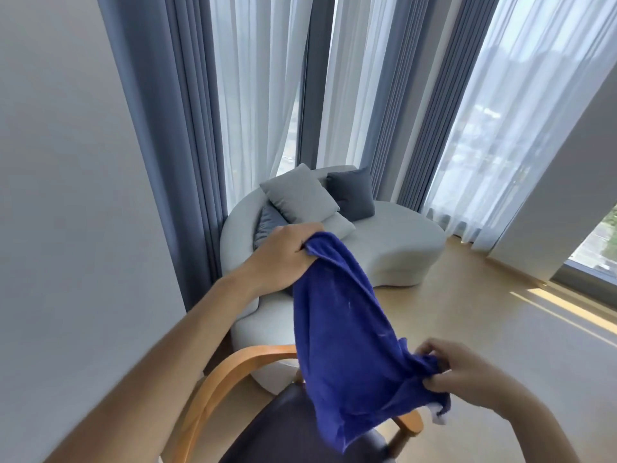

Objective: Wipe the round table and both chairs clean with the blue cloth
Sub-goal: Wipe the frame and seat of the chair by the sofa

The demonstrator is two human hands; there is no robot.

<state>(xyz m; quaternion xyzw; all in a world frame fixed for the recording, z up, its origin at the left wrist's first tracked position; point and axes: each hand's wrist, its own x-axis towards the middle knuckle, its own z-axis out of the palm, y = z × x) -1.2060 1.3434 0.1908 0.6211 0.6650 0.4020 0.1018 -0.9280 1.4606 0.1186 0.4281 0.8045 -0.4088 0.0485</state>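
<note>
The blue cloth hangs stretched in the air between both hands. My left hand grips its upper end, raised in front of the sofa. My right hand pinches the lower end at the bottom right. Below the cloth stands a chair with a curved wooden frame and a dark seat; the cloth's loose edge hangs just over the seat. The round table and a second chair are out of view.
A curved light grey sofa with several grey and dark cushions stands behind the chair by the window. Blue and sheer white curtains cover the windows. A grey wall runs along the left. Wooden floor spreads to the right.
</note>
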